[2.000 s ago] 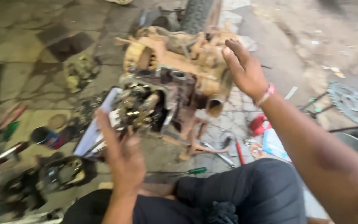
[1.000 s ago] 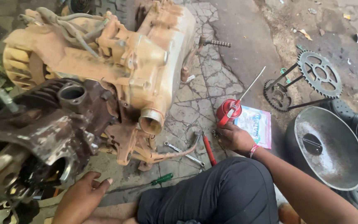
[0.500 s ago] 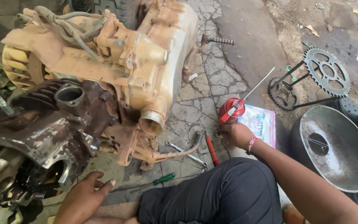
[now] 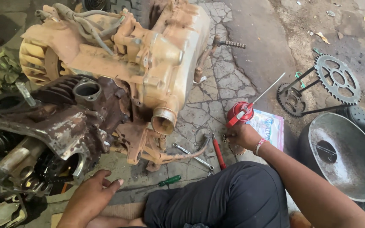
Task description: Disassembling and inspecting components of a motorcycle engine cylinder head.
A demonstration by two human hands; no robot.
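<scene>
Right hand (image 4: 242, 136) pinches a small dark metal part (image 4: 225, 136) beside the round red oil can (image 4: 239, 113); left hand (image 4: 90, 197) rests open, flat on cracked stone paving (image 4: 216, 90).

cracked stone pavement (image 4: 216, 105) carries a mud-caked engine (image 4: 140, 63), a spanner (image 4: 193, 155), a green screwdriver (image 4: 167, 181), a red-handled tool (image 4: 219, 153), a red oil can (image 4: 239, 113), two sprockets (image 4: 336, 79) and a metal bowl (image 4: 343, 156).
</scene>
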